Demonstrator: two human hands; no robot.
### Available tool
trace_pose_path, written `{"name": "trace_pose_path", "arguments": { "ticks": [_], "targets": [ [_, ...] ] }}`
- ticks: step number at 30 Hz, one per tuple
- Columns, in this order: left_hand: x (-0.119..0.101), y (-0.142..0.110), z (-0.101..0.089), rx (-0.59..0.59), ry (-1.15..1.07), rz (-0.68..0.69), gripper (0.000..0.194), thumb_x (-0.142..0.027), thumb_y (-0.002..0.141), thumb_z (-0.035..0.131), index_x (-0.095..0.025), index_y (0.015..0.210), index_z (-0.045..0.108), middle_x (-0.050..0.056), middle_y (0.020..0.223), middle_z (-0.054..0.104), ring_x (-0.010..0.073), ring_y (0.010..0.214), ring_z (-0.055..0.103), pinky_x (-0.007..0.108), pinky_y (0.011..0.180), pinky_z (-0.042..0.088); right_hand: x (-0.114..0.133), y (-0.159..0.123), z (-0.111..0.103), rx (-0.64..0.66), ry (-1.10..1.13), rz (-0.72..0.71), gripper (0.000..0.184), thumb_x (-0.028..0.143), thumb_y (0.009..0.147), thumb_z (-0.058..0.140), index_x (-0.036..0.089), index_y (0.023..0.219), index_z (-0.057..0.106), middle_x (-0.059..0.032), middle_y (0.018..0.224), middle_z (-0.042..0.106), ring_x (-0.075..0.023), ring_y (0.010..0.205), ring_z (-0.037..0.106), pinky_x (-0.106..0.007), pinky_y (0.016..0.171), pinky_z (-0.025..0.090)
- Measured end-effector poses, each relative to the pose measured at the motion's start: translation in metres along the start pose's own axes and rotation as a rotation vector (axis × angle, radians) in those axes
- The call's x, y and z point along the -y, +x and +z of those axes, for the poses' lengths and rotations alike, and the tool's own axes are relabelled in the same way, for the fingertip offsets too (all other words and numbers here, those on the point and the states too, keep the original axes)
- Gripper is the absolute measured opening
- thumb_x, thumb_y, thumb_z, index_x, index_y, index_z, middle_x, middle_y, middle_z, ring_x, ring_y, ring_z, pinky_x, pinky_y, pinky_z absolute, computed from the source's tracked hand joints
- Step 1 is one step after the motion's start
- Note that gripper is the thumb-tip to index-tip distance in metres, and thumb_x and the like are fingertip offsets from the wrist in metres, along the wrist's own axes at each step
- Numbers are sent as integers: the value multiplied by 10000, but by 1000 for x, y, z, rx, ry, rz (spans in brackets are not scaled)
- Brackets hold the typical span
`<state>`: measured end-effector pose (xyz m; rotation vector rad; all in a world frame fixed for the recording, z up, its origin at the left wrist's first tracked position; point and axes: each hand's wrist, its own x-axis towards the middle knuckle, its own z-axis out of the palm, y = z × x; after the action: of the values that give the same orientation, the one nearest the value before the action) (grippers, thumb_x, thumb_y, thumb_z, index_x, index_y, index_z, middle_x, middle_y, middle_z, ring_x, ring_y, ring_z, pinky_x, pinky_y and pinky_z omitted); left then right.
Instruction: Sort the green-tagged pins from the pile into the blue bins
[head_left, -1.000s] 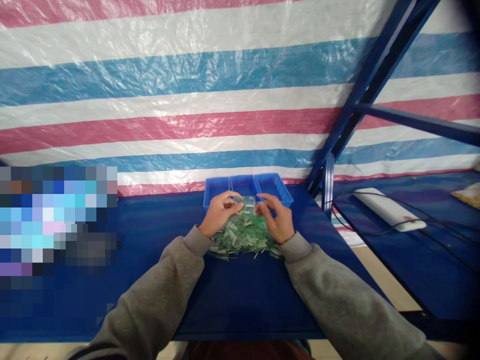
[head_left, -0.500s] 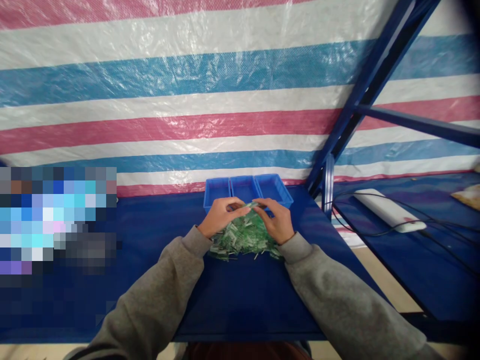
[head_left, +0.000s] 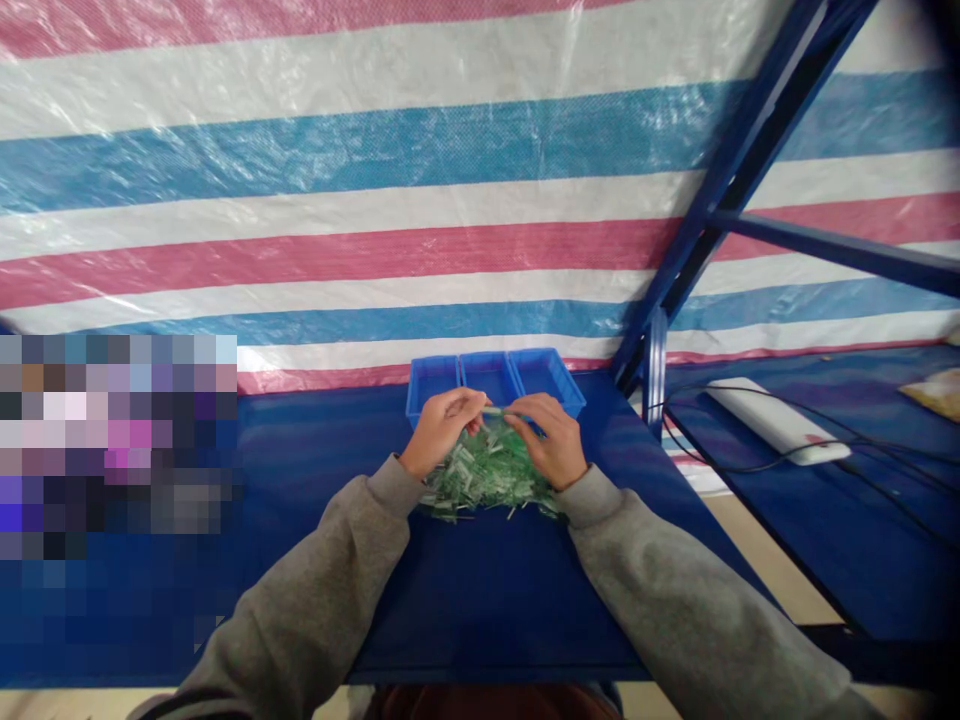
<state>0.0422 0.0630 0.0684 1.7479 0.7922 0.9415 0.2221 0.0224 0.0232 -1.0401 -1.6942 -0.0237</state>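
Observation:
Between my two hands is a small, thin greenish strip [head_left: 493, 411], too small to name more closely. My left hand [head_left: 444, 428] pinches its left end, and my right hand [head_left: 551, 432] has thumb and fingertips closed on its right end. Below both hands a heap of clear and green strip-like pieces [head_left: 480, 480] lies loose on the blue table [head_left: 495, 590]. Just beyond my fingers stand three blue bins [head_left: 489, 375] side by side, their front parts partly hidden by my hands.
A blue metal frame post [head_left: 712, 210] slants up at the right. Past it, a white power strip-like box [head_left: 776, 420] and black cables [head_left: 750, 465] lie on another blue surface. A striped plastic sheet [head_left: 360, 250] hangs behind. The left side is pixelated.
My left fingers have shifted slightly up and their grip has changed, leaving more of the greenish strip showing between the hands. My right hand stays almost in place.

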Motion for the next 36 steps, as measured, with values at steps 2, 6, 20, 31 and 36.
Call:
{"name": "trace_pose_path", "arguments": {
  "ticks": [2, 6, 20, 31, 36],
  "targets": [
    [2, 1, -1, -23, 119, 96, 326, -435, 817, 590, -127, 901, 658, 73, 878, 622, 166, 791, 598, 255, 661, 483, -1, 0, 1, -19, 2, 53, 146, 283, 882, 530, 206, 856, 651, -48, 808, 680, -190, 788, 624, -359, 766, 487],
    [8, 1, -2, -12, 187, 137, 269, -376, 773, 655, -141, 903, 645, 67, 940, 630, 182, 886, 591, 275, 763, 478, 1, -2, 2, -56, 44, 161, 173, 358, 851, 572, 209, 882, 654, -34, 795, 694, -171, 702, 638, -311, 697, 509],
    [6, 3, -2, 53, -97, -60, 329, -394, 796, 631, -143, 1000, 573, 3, 657, 604, 117, 584, 568, 240, 608, 457, 1, 0, 0, 30, 103, 20, 184, 220, 877, 505, 226, 1008, 634, -89, 1199, 585, -223, 1080, 572, -412, 933, 469],
    [3, -1, -2, 66, 137, 56, 259, -383, 801, 620, -132, 867, 637, 34, 752, 644, 139, 700, 593, 255, 685, 460, -2, -5, 4, 32, 83, 147, 187, 302, 893, 505, 217, 996, 636, -37, 880, 699, -168, 737, 656, -300, 727, 530],
    [6, 2, -4, 39, -76, -11, 329, -354, 801, 628, -171, 1039, 495, -29, 624, 575, 97, 561, 551, 205, 581, 428, 4, -2, -3, 34, 119, 87, 298, 199, 926, 388, 234, 1129, 602, -64, 1065, 644, -180, 912, 630, -352, 847, 507]
  ]
}}
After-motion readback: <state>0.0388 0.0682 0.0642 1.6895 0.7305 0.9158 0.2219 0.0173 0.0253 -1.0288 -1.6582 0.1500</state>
